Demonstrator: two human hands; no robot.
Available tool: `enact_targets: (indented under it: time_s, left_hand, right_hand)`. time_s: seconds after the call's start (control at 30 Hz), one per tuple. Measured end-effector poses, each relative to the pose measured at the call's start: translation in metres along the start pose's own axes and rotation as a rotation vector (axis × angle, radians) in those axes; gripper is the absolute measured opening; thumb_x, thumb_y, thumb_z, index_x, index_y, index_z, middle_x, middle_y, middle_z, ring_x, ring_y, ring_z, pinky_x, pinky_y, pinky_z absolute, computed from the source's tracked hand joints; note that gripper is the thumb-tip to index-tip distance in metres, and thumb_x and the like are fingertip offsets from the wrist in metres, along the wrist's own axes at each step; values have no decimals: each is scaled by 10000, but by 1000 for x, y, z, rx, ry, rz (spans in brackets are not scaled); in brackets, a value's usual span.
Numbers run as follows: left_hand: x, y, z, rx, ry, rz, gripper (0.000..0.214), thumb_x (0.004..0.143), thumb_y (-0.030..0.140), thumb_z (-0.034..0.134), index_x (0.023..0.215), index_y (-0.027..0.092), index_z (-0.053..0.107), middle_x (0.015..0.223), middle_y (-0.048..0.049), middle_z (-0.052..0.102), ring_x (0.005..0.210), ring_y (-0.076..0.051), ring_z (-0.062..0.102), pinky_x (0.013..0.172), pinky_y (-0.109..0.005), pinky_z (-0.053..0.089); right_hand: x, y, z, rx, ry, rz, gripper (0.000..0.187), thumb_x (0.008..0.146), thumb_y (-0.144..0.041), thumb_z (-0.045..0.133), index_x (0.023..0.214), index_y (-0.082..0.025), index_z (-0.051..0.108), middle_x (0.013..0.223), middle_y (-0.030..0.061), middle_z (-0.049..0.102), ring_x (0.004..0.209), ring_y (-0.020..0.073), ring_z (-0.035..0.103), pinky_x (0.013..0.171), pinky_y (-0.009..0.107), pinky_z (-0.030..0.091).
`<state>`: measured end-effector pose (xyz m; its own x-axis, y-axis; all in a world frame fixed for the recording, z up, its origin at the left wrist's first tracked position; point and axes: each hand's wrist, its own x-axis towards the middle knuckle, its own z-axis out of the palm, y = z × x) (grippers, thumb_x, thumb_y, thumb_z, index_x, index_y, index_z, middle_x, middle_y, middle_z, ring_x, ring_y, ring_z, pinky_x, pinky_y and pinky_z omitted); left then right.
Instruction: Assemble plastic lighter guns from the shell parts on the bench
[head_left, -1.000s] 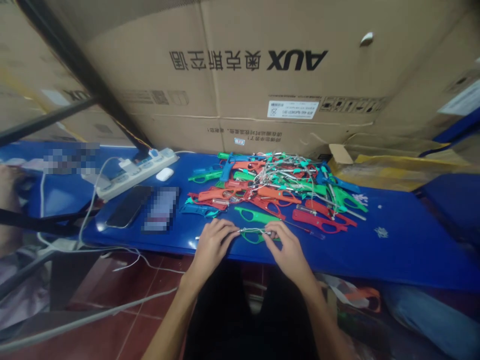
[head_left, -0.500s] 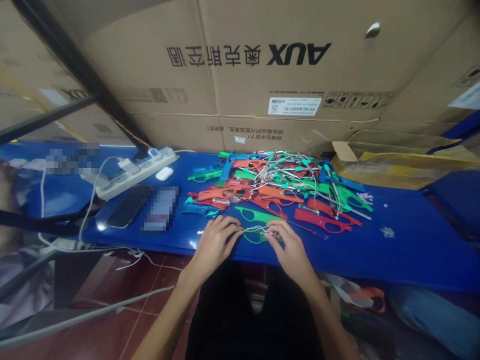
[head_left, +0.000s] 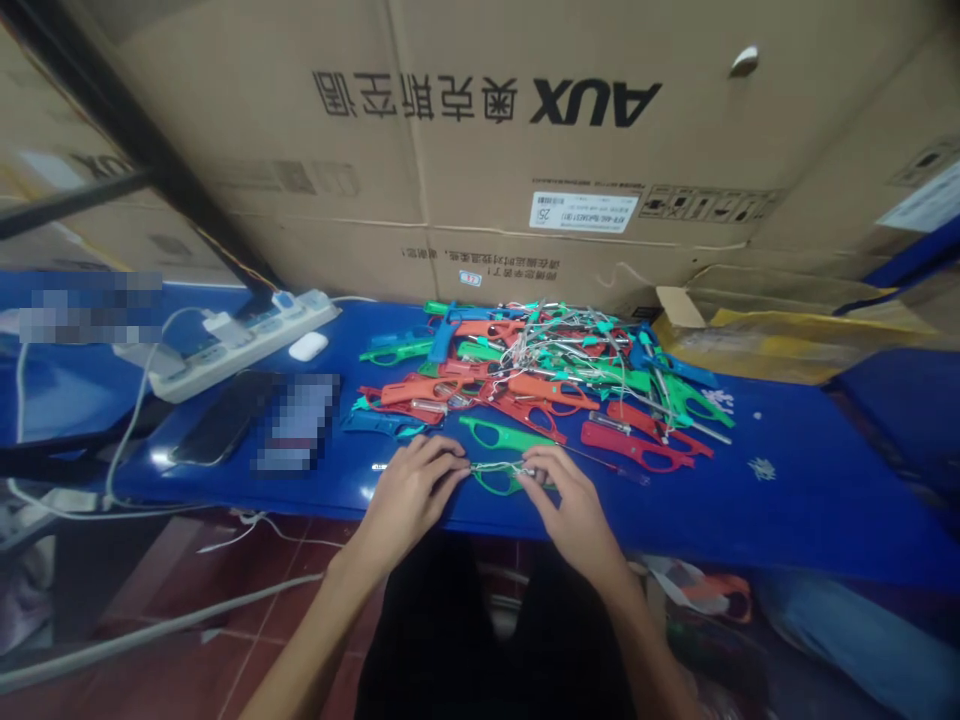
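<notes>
I hold one thin white wire [head_left: 495, 466], left hand [head_left: 411, 488] and right hand [head_left: 566, 490] each pinching it, seemingly to steady it, across a looped green plastic handle [head_left: 496, 488] over the blue desk [head_left: 705, 510].

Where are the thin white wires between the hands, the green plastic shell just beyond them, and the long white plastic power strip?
Thin white wires [head_left: 496, 465]: head view, middle stretch.
Green plastic shell [head_left: 523, 438]: head view, solid body.
Long white power strip [head_left: 252, 350]: head view, middle section.
</notes>
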<state>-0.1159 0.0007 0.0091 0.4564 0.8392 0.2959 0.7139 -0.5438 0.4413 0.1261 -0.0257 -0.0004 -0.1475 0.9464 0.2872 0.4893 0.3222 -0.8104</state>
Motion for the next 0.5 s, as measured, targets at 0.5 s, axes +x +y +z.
enact_targets:
  time_s: [0.5]
  left_hand:
    - [2, 4, 0, -20, -14, -85, 129, 1007, 316, 622, 983, 244, 726, 1056, -18, 718, 945, -209, 614, 808, -360, 413]
  right_hand:
    - [-1, 5, -5, -21, -33, -6, 81, 989, -228, 613, 1041, -233, 676, 1029, 40, 676, 796, 158, 629, 797, 278, 526]
